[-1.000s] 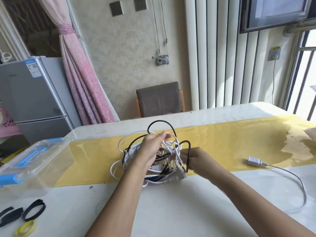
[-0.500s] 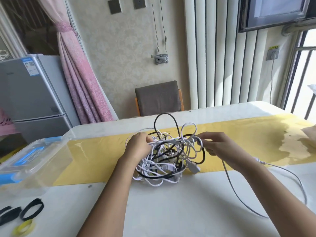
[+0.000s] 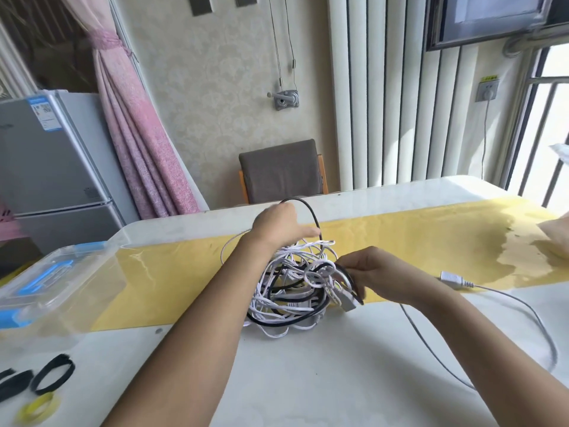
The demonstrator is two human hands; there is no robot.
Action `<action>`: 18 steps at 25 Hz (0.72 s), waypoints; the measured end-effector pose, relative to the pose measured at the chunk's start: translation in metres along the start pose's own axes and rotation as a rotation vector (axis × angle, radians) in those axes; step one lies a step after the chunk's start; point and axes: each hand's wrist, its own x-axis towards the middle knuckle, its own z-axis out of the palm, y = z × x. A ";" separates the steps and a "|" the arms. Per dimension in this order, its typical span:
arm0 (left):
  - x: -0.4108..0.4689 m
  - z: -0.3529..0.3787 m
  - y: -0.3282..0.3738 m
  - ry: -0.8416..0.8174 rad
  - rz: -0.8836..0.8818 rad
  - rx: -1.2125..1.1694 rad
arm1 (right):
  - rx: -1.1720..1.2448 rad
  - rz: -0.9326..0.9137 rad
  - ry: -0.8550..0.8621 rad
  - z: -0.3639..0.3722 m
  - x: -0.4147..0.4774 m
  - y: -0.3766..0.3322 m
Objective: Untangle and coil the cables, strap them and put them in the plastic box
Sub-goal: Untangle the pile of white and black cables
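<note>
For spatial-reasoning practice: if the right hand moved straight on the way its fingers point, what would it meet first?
The tangled heap of white and black cables; the right hand pinches strands at its edge.

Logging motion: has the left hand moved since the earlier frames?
Yes. The left hand moved toward the chair, up to the yellow runner's far edge.
</note>
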 end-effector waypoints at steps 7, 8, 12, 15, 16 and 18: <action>0.050 0.032 0.019 -0.841 -0.190 0.412 | -0.068 0.118 -0.005 0.002 0.002 0.001; 0.055 0.036 0.019 -0.837 -0.178 0.447 | -0.069 0.114 -0.009 0.001 0.001 0.000; 0.056 0.064 0.018 -0.596 -0.076 0.441 | -0.148 0.121 0.004 0.004 0.000 0.000; 0.059 0.070 -0.007 -0.106 -0.242 0.010 | -0.209 0.159 0.092 0.008 0.003 0.001; 0.065 0.059 -0.020 0.016 -0.326 -0.267 | -0.256 0.162 0.175 0.009 0.005 0.003; 0.078 0.024 -0.047 0.261 -0.422 -0.934 | -0.406 0.116 0.420 0.008 0.009 0.006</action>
